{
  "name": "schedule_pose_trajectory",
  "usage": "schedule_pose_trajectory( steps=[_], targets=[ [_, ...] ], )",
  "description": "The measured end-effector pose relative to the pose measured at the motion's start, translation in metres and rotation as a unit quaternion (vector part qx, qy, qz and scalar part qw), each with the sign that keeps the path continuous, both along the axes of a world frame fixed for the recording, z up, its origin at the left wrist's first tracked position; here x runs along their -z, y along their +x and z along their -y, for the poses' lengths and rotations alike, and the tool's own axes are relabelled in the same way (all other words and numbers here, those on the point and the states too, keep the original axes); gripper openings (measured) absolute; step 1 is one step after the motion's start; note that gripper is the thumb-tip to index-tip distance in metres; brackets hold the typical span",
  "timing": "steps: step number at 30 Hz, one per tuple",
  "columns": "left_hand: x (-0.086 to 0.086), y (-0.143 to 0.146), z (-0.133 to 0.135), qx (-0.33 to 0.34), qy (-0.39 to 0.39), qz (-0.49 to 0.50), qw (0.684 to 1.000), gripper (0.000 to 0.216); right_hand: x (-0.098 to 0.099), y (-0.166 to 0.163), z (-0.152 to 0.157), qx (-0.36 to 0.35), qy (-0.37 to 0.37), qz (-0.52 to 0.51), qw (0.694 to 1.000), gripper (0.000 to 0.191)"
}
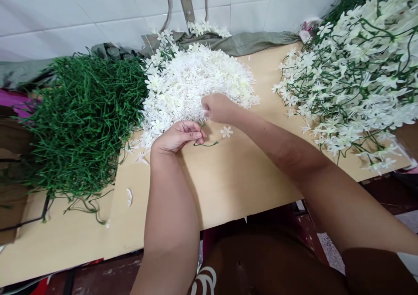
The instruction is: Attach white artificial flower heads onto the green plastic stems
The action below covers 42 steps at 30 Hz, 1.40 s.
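My left hand (179,137) is closed in a pinch on a thin green plastic stem (206,144) that lies curved on the wooden board (228,186); one white flower (226,132) sits at the stem's end. My right hand (218,107) is closed at the near edge of a heap of loose white plastic flowers (196,83), its fingertips pinching a small white piece. The two hands are close together, just in front of the heap.
A big pile of bare green stems (81,120) covers the board's left side. Finished sprays of white flowers on green stems (352,77) lie at the right. Grey-green cloth (248,42) and a white tiled wall stand behind. A loose petal (129,196) lies near the left.
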<state>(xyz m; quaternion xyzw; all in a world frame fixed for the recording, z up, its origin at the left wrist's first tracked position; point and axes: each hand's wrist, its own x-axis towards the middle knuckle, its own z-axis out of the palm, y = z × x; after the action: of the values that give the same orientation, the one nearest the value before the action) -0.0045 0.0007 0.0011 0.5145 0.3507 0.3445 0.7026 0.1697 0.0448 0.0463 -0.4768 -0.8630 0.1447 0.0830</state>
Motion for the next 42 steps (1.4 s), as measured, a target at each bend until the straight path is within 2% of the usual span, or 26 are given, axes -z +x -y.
schedule_pose_trajectory(
  steps=[5,7,9,11,13,16,17,19,22,25,28,30,36,39,42],
  targets=[
    [-0.004,0.002,0.001,0.008,-0.013,-0.025,1.0,0.032,-0.052,-0.019,-0.031,0.044,0.065,-0.117,0.99,0.01],
    [-0.006,0.001,0.002,0.005,-0.01,-0.052,0.999,0.033,-0.063,-0.021,-0.04,0.075,0.095,-0.148,0.982,0.016],
    [-0.009,-0.002,0.002,0.006,-0.005,-0.079,0.997,0.032,-0.063,-0.013,-0.042,0.088,0.111,-0.174,0.974,0.018],
    [-0.01,-0.005,0.001,0.008,0.0,-0.102,0.995,0.03,-0.053,0.003,-0.037,0.106,0.099,-0.191,0.971,0.013],
    [-0.01,-0.006,-0.001,0.022,0.001,-0.142,0.99,0.027,-0.037,0.024,-0.027,0.144,0.057,-0.208,0.966,0.008],
    [-0.011,-0.004,0.0,0.044,0.013,-0.219,0.975,0.026,-0.011,0.051,-0.006,0.191,-0.021,-0.288,0.938,0.01],
    [-0.012,-0.001,0.002,0.032,0.029,-0.243,0.969,0.025,-0.003,0.058,0.0,0.198,-0.049,-0.323,0.924,0.011],
    [-0.013,0.009,0.008,-0.048,0.079,-0.3,0.95,0.023,0.01,0.065,0.013,0.204,-0.106,-0.392,0.891,0.016],
    [-0.011,0.034,0.016,-0.186,0.148,-0.395,0.887,0.021,0.022,0.067,0.026,0.192,-0.175,-0.465,0.846,0.025],
    [-0.005,0.063,0.016,-0.17,0.19,-0.426,0.868,0.026,0.029,0.064,0.033,0.183,-0.204,-0.5,0.821,0.027],
    [0.004,0.079,0.01,-0.157,0.247,-0.454,0.842,0.009,0.038,0.063,0.033,0.186,-0.212,-0.509,0.814,0.026],
    [0.009,0.081,0.006,-0.164,0.249,-0.444,0.845,0.002,0.047,0.063,0.03,0.176,-0.198,-0.503,0.823,0.023],
    [0.019,0.068,-0.002,-0.263,0.177,-0.266,0.911,0.01,0.069,0.067,0.019,0.125,-0.06,-0.486,0.863,0.014],
    [0.019,0.068,-0.002,-0.266,0.14,-0.21,0.93,0.013,0.074,0.065,0.019,0.093,0.027,-0.463,0.881,0.012],
    [0.016,0.07,0.0,-0.265,0.116,-0.194,0.937,0.014,0.079,0.061,0.022,0.056,0.13,-0.431,0.891,0.008]
  ],
)
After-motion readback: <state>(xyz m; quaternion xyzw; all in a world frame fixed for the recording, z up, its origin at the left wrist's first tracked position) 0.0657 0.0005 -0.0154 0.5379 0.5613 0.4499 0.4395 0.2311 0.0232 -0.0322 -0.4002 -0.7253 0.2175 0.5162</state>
